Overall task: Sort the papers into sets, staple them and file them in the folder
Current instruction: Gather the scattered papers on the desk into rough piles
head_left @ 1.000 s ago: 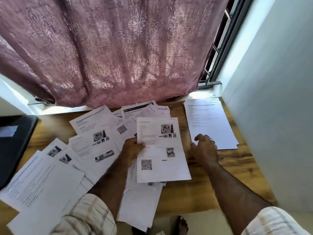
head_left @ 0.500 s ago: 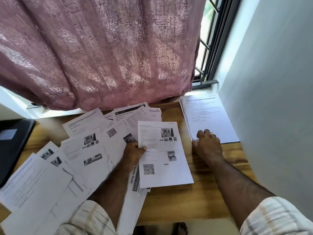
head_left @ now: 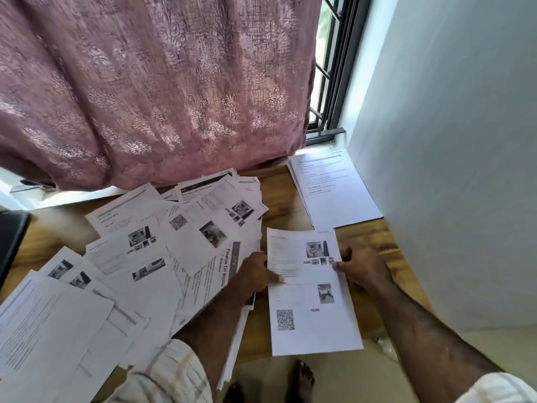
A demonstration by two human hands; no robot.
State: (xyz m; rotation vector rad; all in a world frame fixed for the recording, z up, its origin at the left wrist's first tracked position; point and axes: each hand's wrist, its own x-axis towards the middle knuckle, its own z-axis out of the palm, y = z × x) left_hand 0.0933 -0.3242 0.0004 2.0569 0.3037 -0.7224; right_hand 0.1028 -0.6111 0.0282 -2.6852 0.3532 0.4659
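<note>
**Sheet held at both edges**

The printed sheet [head_left: 312, 292] lay on the wooden desk [head_left: 290, 199], between the loose papers [head_left: 139, 266] and the neat stack [head_left: 334, 190]. Left hand [head_left: 255, 274] pinched its left edge; right hand [head_left: 363, 266] pinched its right edge, fingers curled.

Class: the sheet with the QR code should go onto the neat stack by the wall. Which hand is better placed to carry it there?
Probably the right hand: it pinches the sheet on the stack's side.

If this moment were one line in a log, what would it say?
stage: sorting | left hand: pinches QR sheet | right hand: pinches sheet's other edge | sorted stack: near wall | loose papers: unsorted
</note>
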